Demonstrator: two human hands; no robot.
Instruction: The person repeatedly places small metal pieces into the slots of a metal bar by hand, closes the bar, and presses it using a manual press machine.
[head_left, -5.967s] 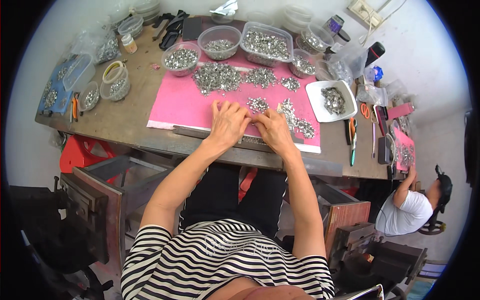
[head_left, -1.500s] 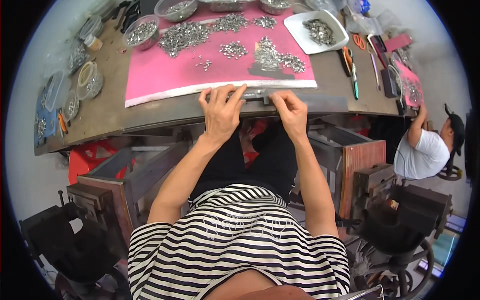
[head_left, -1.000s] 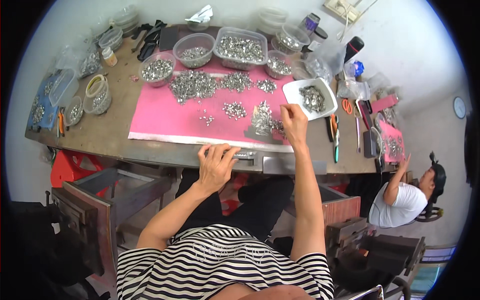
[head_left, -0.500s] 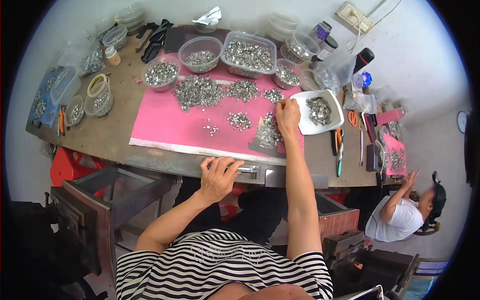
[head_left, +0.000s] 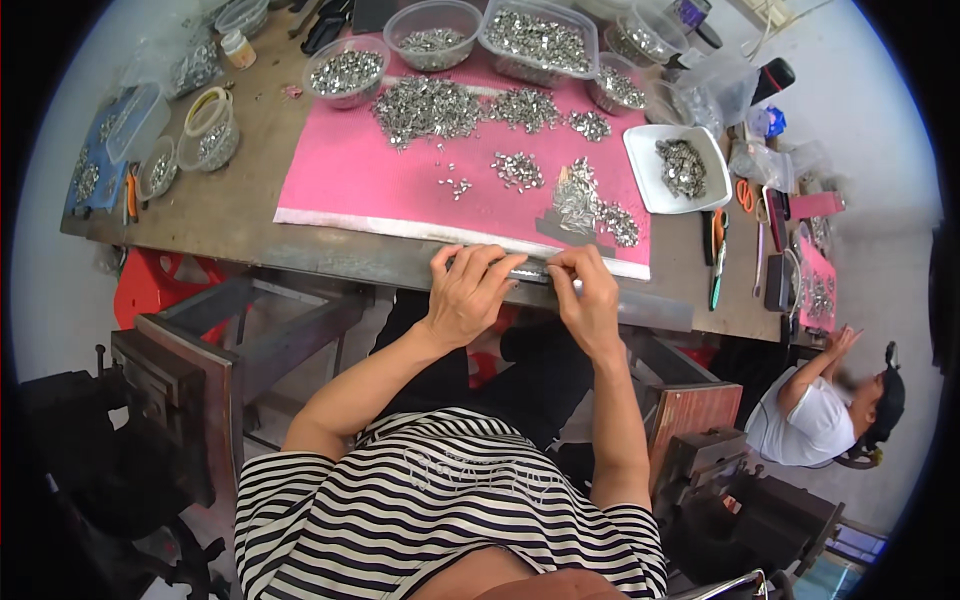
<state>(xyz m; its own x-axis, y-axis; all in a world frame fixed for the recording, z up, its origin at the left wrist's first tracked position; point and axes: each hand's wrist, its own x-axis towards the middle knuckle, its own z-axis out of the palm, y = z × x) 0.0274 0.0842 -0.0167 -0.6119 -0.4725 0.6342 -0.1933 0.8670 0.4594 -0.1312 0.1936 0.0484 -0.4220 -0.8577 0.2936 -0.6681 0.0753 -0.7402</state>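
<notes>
At the table's front edge my left hand (head_left: 474,288) is closed around one end of a narrow dark metal strip (head_left: 528,272) with a row of small shiny pieces along it. My right hand (head_left: 588,292) pinches at the strip's other end; anything tiny between its fingertips is hidden. Just beyond it, elongated silvery pieces (head_left: 574,200) lie on a grey sheet, with a small pile (head_left: 618,225) beside them. Farther back on the pink mat (head_left: 340,170) are a large heap (head_left: 428,108), smaller heaps (head_left: 522,110) and a few scattered pieces (head_left: 456,187).
Clear tubs (head_left: 346,75) of metal bits line the mat's far side. A white tray (head_left: 715,195) stands right, beside orange-handled scissors (head_left: 745,195) and pliers (head_left: 718,260). Open drawers and a red stool (head_left: 150,290) are below. Another person (head_left: 815,410) sits far right.
My right hand has come back from the small pile near the white tray to the strip, beside my left hand. My left hand still holds the strip. The whole view has shifted slightly.
</notes>
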